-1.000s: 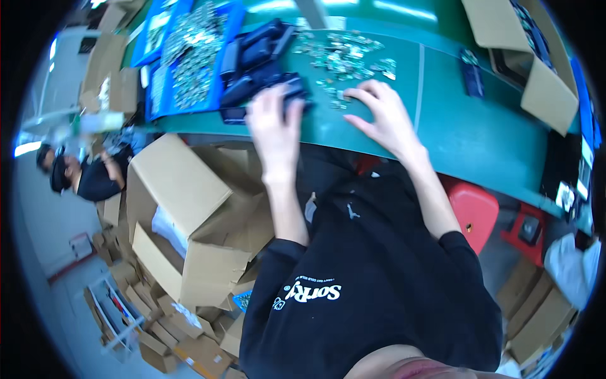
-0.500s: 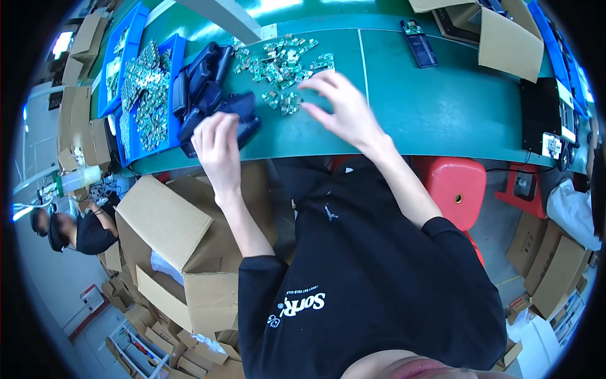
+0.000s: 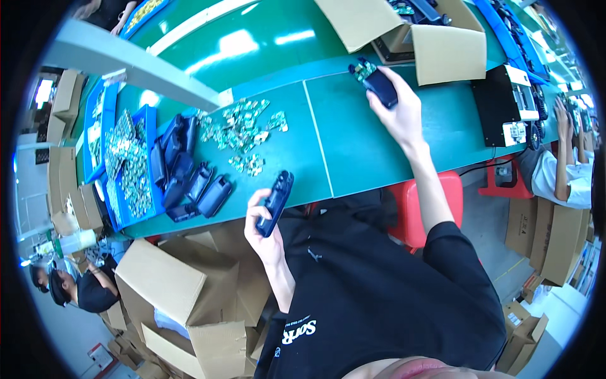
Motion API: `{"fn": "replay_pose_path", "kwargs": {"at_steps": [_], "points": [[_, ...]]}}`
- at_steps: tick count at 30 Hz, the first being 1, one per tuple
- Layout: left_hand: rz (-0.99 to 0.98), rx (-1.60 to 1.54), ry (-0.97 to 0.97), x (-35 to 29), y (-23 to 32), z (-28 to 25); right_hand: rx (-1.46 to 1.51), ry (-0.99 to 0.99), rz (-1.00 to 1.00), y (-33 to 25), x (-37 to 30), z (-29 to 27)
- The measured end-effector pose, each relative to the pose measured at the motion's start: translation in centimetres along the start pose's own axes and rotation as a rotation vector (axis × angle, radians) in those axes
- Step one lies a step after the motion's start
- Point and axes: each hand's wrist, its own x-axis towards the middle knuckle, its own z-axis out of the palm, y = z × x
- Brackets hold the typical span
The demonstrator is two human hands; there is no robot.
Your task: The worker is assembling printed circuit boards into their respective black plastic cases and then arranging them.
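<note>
In my left hand [image 3: 264, 237], fingers closed round it, is a dark blue plastic casing [image 3: 276, 201] with round openings, held tilted above the table's near edge. My right hand [image 3: 405, 120] reaches farther out over the green table [image 3: 363, 151]. Its thumb and fingers grip another dark casing [image 3: 382, 87], with a green circuit board [image 3: 363, 71] at its far end. To the left lies a pile of similar dark blue casings [image 3: 180, 167]. Loose small circuit boards [image 3: 237, 126] are scattered beside that pile.
Blue bins [image 3: 151, 136] filled with circuit boards stand at the table's left. A grey post [image 3: 145, 72] slants over the tabletop. An opened carton [image 3: 449, 54] sits at the back right, near a black device [image 3: 495, 107]. Below are a large carton [image 3: 218, 344] and red stool [image 3: 445, 202]; other people work nearby.
My left hand has left the pile with a dark blue casing. My right hand has moved from the loose boards to the casing lying farther right and taken hold of it. The view has shifted.
</note>
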Motion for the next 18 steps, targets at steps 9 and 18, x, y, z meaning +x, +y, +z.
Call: {"fn": "replay_pose_path", "kwargs": {"at_steps": [9, 18], "points": [[-0.258, -0.692, -0.178, -1.1, -1.1, 0.4, 0.194, 0.215, -0.190, -4.4, 1.5, -4.9], [-0.379, -0.997, -0.106, 0.1, -0.5, 1.7, -0.383, 0.015, -0.186, 5.7, 23.5, -11.1]]}}
